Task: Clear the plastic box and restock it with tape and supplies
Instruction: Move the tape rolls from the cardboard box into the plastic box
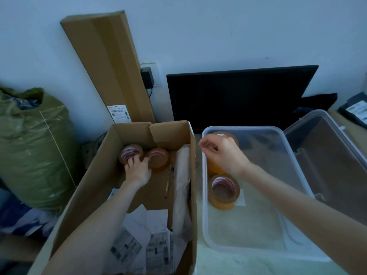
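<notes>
Two tape rolls at far end of open cardboard box (103,175): left roll (130,153) and right roll (158,158), side by side, each with red-and-white printed core. Left hand (138,171) down inside box, fingers spread and curled onto both rolls, fingertips on left roll's rim, thumb against right roll; full grip or mere touch not clear. Loose printed labels (139,241) heaped at near end of box; pale wrapped bundle (182,187) standing along box's right wall. Clear plastic box (258,249) just right of cardboard box, on pale surface. Inside, along left wall: near roll of tan tape (224,191) lying flat, plus further tan tape partly hidden under right hand. Right hand (222,153) hovering over box's far left corner, fingers loosely curled, nothing visibly held. Clear lid (327,155) tilted beside plastic box on right. Behind: dark monitor (238,96) against wall, long flat carton (107,66) leaning, green sack (33,145) at left.
</notes>
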Motion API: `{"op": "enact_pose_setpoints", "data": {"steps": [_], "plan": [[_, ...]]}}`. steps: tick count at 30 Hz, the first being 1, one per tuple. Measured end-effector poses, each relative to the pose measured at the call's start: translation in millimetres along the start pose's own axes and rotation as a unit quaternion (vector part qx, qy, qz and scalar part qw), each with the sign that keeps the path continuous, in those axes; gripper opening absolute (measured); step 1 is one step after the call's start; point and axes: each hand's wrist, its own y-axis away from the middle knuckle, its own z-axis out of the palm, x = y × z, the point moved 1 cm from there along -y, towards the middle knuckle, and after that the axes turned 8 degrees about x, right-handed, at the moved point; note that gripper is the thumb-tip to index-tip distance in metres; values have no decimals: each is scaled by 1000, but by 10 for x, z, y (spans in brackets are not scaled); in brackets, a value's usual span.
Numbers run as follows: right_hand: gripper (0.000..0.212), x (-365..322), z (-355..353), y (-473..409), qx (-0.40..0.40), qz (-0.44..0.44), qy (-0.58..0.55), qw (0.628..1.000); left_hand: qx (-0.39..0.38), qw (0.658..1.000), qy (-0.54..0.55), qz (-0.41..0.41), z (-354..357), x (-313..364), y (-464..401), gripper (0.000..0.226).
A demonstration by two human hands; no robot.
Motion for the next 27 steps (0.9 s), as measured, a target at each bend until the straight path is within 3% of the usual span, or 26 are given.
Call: {"op": "enact_pose_setpoints", "data": {"steps": [9, 15, 22, 27], "plan": [[12, -14, 321, -238, -24, -45, 5, 999, -96, 993, -65, 27, 63, -406, -306, 57], [13, -56, 511, -327, -26, -57, 10, 998, 6, 999, -11, 30, 59, -472, -281, 41], [14, -64, 590, -329, -35, -44, 8, 998, 35, 997, -27, 56, 14, -528, -295, 46], [23, -101, 581, -296, -46, -8, -8, 999, 87, 983, 28, 161, -211, -484, -169, 49]]}}
